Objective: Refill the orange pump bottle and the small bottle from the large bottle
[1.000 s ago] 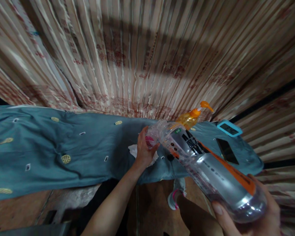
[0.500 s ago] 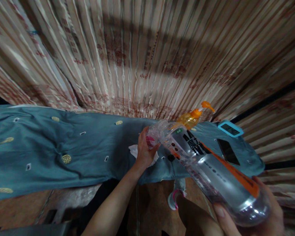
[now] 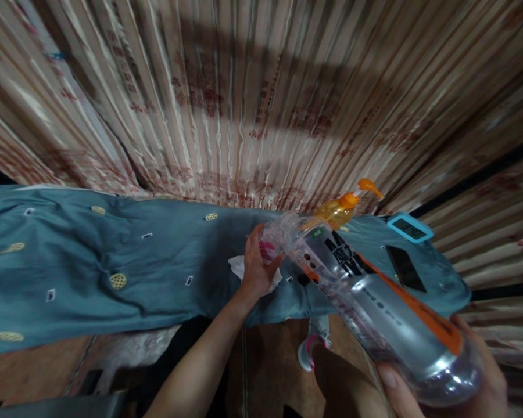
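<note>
My right hand (image 3: 440, 371) is closed around the base of a large clear plastic bottle (image 3: 375, 302) with a silver, orange and black label. The bottle slants, its neck tilted down and to the left. At its mouth, my left hand (image 3: 259, 264) grips a small clear plastic bottle (image 3: 269, 242) with a pink patch. The two mouths appear to meet, though the exact contact is hard to make out. Beneath my left hand lies a crumpled white tissue (image 3: 236, 267). An amber pump bottle (image 3: 335, 212) with an orange pump head stands just behind the large bottle.
A teal patterned cloth (image 3: 157, 255) covers the long surface in front of me. To the right lie a dark phone (image 3: 405, 269) and a blue-framed digital clock (image 3: 410, 227). A small black round object (image 3: 304, 280) sits near the large bottle. Pleated curtains (image 3: 261, 104) hang behind.
Both bottles and both hands hold nearly the same pose. The view has shifted very slightly.
</note>
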The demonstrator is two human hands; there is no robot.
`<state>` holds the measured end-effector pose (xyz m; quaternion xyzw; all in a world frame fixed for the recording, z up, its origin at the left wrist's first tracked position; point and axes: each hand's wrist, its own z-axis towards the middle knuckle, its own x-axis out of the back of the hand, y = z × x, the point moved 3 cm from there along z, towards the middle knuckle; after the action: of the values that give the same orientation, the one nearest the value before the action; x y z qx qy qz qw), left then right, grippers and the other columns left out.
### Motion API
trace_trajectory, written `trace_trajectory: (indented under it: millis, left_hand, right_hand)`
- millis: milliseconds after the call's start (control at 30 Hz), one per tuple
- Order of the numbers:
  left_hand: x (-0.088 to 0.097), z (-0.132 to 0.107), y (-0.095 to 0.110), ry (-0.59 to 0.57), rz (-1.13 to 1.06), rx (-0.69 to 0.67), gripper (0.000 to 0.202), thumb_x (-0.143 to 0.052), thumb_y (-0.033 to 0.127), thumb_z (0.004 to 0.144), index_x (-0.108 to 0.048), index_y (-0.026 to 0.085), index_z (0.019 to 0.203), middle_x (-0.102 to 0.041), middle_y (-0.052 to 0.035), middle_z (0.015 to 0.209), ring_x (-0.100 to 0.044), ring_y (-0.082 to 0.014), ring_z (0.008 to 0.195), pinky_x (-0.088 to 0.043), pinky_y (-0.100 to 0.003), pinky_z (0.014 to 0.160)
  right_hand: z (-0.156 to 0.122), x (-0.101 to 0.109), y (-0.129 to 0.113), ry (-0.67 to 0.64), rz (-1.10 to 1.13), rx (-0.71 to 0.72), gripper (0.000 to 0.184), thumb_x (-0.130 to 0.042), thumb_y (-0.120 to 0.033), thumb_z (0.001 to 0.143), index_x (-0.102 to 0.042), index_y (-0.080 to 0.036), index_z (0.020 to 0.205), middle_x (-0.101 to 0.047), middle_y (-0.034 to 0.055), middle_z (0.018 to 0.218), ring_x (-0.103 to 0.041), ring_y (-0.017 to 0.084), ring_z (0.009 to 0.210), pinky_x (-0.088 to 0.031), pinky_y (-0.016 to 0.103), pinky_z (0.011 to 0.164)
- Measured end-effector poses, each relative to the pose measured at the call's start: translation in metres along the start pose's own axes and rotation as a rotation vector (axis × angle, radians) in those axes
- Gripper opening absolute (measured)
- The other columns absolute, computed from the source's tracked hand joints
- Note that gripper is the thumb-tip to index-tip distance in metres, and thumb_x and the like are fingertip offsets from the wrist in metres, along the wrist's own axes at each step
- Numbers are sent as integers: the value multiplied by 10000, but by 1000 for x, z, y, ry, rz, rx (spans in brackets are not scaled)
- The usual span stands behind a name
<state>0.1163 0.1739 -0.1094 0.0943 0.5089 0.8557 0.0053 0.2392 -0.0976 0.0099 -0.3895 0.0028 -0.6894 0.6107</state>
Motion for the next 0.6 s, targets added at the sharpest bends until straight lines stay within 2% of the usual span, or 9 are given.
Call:
trace_trajectory:
  millis: [233, 400, 600]
  left_hand:
    - [-1, -1, 0, 3, 2, -6, 795, -819, 457, 863, -441, 254, 1532, -612, -155, 1513, -600, -347, 1398, -459, -558, 1206]
    - [-1, -1, 0, 4, 19, -3, 785, -813, 448, 871, -444, 259, 1537, -617, -151, 1498, -611, -339, 1375, -477, -548, 1185]
    - [0, 1, 2, -7, 8, -3, 775, -813, 449, 865, -452, 233, 1517, -622, -161, 1474, -613, -346, 1366, -480, -555, 1181]
  right_hand:
    - [3, -2, -3, -8, 19, 55, 1136, -909, -655, 736, -453, -154, 1647, -590, 211, 1492, -595, 479, 1328, -393, 742, 1184]
    - [5, -2, -7, -31, 66, 57, 1128, -881, -664, 777, -401, -175, 1673, -588, 190, 1466, -618, 418, 1286, -488, 665, 1130]
    - [1, -2, 4, -19, 46, 89, 1154, -913, -662, 735, -433, -160, 1656, -552, 207, 1522, -583, 446, 1340, -448, 661, 1168]
